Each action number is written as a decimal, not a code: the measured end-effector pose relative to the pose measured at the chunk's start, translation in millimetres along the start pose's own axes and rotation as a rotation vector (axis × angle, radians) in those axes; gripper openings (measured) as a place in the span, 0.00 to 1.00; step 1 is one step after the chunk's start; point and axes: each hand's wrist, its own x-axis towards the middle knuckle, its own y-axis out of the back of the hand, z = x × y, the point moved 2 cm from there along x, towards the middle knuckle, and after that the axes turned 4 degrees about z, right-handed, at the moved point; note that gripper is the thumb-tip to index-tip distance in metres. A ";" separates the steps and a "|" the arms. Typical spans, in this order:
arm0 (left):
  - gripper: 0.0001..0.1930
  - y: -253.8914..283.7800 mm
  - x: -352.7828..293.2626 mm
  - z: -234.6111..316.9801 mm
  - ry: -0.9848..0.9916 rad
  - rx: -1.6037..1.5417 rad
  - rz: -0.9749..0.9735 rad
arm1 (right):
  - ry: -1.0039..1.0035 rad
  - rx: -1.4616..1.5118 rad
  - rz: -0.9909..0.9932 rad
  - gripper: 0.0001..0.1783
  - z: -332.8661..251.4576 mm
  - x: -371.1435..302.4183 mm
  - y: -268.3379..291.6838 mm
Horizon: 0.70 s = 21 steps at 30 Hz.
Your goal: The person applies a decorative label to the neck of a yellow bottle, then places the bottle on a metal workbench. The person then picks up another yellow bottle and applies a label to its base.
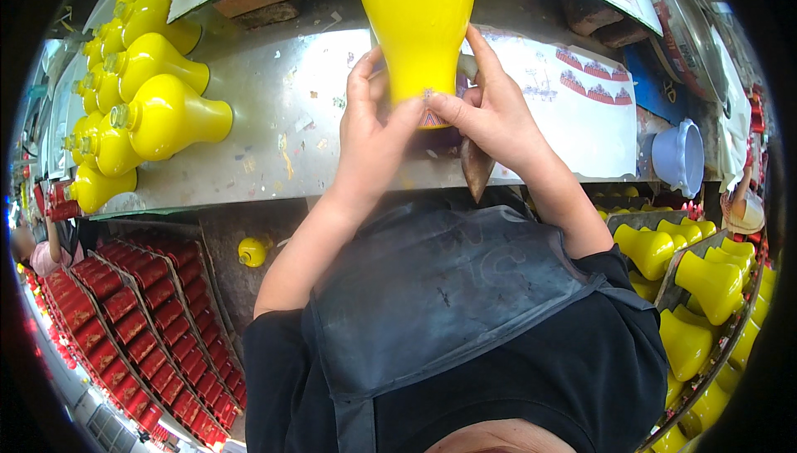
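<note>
A glossy yellow bottle (418, 17), broad at the shoulder and narrow toward its foot, stands in front of me between my two hands. My left hand (369, 125) wraps its left side, with the thumb pressed on the lower front. From the other side my right hand (490, 112) grips it, its thumb meeting the left one. Beneath the thumbs a small red-and-blue patterned decal (432, 118) lies against the bottle near its foot. Below my right palm a brown, pointed piece (476, 171) sticks out; whether my fingers hold it is hidden.
More yellow bottles (178, 117) lie along the bench's left side. White decal sheets (581, 133) with curved prints spread at right, beside a lavender tub (678, 158). Red items (149, 312) fill racks at lower left; yellow bottles (710, 283) fill a rack at right. Another person's sleeve (51, 258) shows far left.
</note>
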 end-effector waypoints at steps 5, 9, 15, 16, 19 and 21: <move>0.40 -0.7 -0.2 0.9 -0.008 0.014 0.018 | -0.010 0.066 0.062 0.46 1.1 -0.6 -0.3; 0.42 -1.0 -3.8 2.8 -0.017 0.021 -0.022 | -0.300 0.352 0.134 0.30 0.6 7.4 25.8; 0.43 -0.3 -2.9 2.1 -0.028 0.045 -0.043 | -0.085 0.427 0.011 0.15 -20.9 5.2 33.6; 0.43 0.9 -2.7 2.0 -0.037 0.026 -0.050 | 0.089 0.335 -0.005 0.14 -27.0 1.1 29.7; 0.43 3.5 -4.5 -0.7 -0.018 -0.016 -0.061 | 0.582 -0.329 0.101 0.17 -42.4 -6.5 21.9; 0.43 4.9 -5.6 -3.9 -0.011 -0.014 -0.054 | 0.586 -0.481 0.218 0.17 -46.7 -8.1 20.5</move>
